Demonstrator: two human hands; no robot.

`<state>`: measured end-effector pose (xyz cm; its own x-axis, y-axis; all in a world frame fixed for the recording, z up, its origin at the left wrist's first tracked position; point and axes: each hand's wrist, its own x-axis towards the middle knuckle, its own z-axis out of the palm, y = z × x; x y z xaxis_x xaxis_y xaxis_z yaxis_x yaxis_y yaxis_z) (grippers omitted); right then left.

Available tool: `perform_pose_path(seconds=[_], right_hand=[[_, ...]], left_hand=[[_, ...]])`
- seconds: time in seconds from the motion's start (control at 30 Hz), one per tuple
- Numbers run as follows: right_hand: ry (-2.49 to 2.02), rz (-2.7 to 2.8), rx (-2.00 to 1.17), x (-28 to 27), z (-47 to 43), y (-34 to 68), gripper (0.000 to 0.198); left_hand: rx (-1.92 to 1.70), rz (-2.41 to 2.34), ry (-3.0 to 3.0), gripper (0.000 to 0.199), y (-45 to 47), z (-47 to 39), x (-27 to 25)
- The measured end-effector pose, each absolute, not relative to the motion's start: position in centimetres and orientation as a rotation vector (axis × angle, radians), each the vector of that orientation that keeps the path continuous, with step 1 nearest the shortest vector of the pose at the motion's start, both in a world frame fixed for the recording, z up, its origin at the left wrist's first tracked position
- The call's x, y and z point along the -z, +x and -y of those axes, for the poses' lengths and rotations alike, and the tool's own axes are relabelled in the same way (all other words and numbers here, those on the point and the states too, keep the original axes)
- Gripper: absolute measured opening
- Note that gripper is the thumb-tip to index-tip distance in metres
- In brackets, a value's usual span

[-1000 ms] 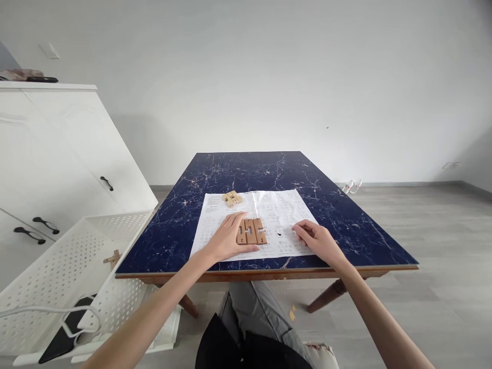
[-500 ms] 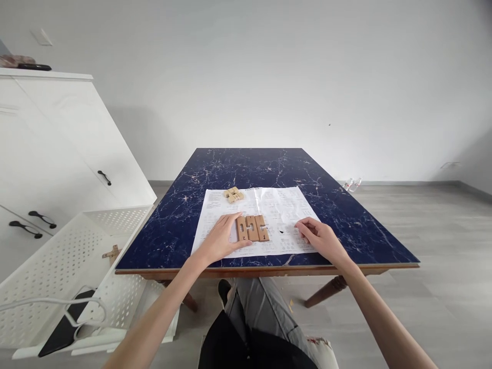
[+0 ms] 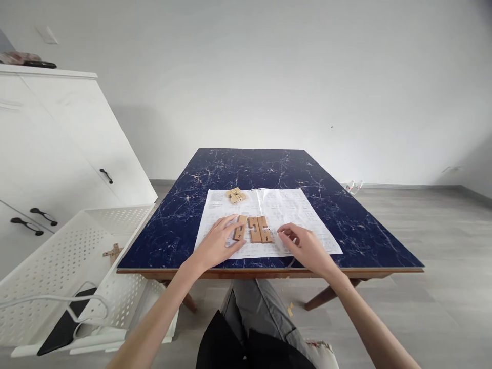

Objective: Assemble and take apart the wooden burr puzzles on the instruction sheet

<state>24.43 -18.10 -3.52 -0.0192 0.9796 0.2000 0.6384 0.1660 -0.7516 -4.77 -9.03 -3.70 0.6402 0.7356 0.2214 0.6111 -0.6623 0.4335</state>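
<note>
My left hand [image 3: 218, 242] grips a flat wooden puzzle piece [image 3: 240, 230] marked 2, with fingers at its far end and the thumb at its near end. The piece is slightly turned and has a long slot. Just right of it, apart by a small gap, a notched wooden piece [image 3: 254, 234] lies against another notched piece [image 3: 265, 233] with a dark mark. My right hand [image 3: 307, 247] hovers low over the printed sheet [image 3: 295, 210], right of the pieces, fingers loosely bent, holding nothing. Farther back on the sheet lies a cluster of interlocked wooden pieces [image 3: 235, 196].
The sheet lies on a dark blue marbled table [image 3: 246, 166] with a wooden edge. At the left stand a white cabinet [image 3: 73, 133] and a white perforated basket [image 3: 54, 256] with a cable and a dark flat object. Clear bottles [image 3: 353, 187] are on the floor behind the table.
The piece marked 2 has shifted left and turned, leaving a gap beside the other two. My right hand has moved left, closer to the pieces. The view has shifted slightly.
</note>
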Motion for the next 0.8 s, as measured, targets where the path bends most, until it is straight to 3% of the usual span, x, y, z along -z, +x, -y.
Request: perform_pose_path(seconds=[0.1, 0.27, 0.43, 0.8], right_hand=[[-1.592, 1.796, -0.496, 3.4, 17.9, 22.2, 0.032], [-1.86, 1.761, -0.317, 3.6, 17.0, 20.1, 0.027], [-2.022, 1.735, -0.345, 2.8, 16.3, 19.2, 0.021], [-2.07, 1.687, -0.377, 2.4, 15.3, 17.6, 0.016]], left_hand=[[-0.592, -1.13, 2.572, 0.042, -5.2, 9.4, 3.6], [-0.754, -1.25, 2.608, 0.042, -4.7, 9.8, 3.5], [-0.698, -1.314, 2.692, 0.036, -3.7, 9.4, 3.3], [-0.718, -1.302, 2.612, 0.045, -2.7, 7.4, 2.8]])
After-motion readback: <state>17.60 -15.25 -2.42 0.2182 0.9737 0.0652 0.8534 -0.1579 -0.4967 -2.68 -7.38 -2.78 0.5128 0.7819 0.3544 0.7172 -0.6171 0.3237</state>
